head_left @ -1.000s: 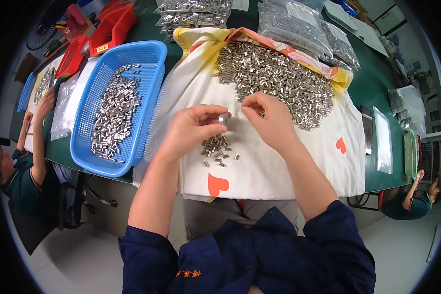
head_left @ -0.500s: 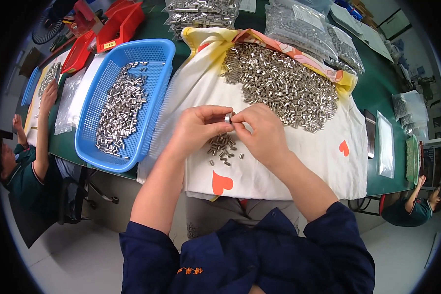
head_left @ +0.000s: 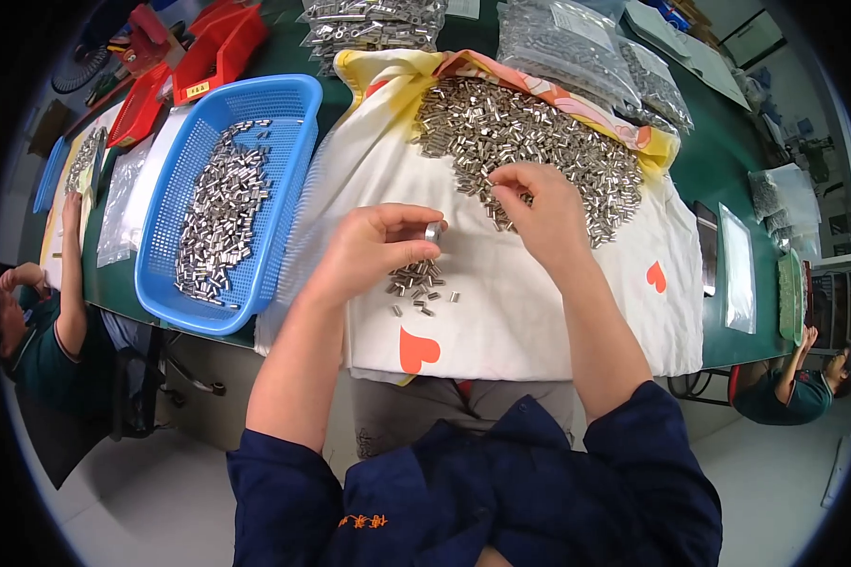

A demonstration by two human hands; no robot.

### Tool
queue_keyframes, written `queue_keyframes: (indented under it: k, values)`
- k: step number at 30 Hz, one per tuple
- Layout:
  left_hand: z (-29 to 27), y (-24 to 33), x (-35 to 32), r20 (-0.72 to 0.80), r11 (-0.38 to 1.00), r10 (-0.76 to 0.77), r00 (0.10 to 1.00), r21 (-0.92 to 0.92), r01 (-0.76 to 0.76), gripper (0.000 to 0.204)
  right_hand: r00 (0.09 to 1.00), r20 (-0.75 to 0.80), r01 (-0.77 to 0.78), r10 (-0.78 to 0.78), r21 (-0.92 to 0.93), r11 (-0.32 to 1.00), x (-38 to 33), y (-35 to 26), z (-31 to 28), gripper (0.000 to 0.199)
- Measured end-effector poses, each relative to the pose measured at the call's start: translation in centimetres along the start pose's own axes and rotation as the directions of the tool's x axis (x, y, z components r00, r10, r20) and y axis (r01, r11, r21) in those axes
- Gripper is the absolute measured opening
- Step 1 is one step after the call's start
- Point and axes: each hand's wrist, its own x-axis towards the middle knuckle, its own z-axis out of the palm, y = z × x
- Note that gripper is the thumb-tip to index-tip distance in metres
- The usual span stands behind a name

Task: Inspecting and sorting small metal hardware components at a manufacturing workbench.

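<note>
Head cam had me looking straight down past the dark blue sleeves, and closest in was the small cluster of loose pieces [head_left: 420, 286] sitting on the white cloth [head_left: 539, 321] just above the orange heart print. The left hand [head_left: 380, 251] was curled shut around one small metal sleeve [head_left: 433, 230], pinched at the fingertips right over that cluster. My worry there: it was a tiny slick part in a fingertip pinch, so a slip could have dropped it into the little cluster and mixed things up, or bounced it off the cloth's near edge to the floor. A bit further out the right hand [head_left: 536, 210] had its fingers bent down into the edge of the big pile of metal parts [head_left: 529, 142]; couldn't tell if it actually had one. Raking there could have scattered pieces across the cloth. Off left, the blue basket [head_left: 298, 142] held more parts.
</note>
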Motion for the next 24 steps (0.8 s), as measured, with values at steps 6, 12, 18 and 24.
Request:
queue_keyframes:
  k: [6,12,18,24]
  values:
    - [0.0,0.0,0.0,-0.001,1.000,-0.013,1.000,0.024,0.013,0.033,0.982,-0.017,0.167,-0.191,-0.412,0.896,0.2,0.5,1.7,0.007]
    - [0.0,0.0,0.1,0.011,1.000,-0.012,1.000,-0.021,0.013,0.033,0.984,-0.035,0.146,-0.175,-0.402,0.904,-0.1,0.6,2.5,0.007]
    - [-0.5,-0.6,0.2,-0.041,0.994,0.068,0.997,-0.081,-0.071,0.033,0.969,0.175,-0.233,0.176,0.390,0.891,-1.0,-2.5,1.6,0.009]
    - [-0.5,-0.5,0.2,-0.028,0.980,0.079,0.996,-0.183,-0.083,0.035,0.974,0.215,-0.154,0.070,0.400,0.903,-1.5,-2.8,2.4,0.009]
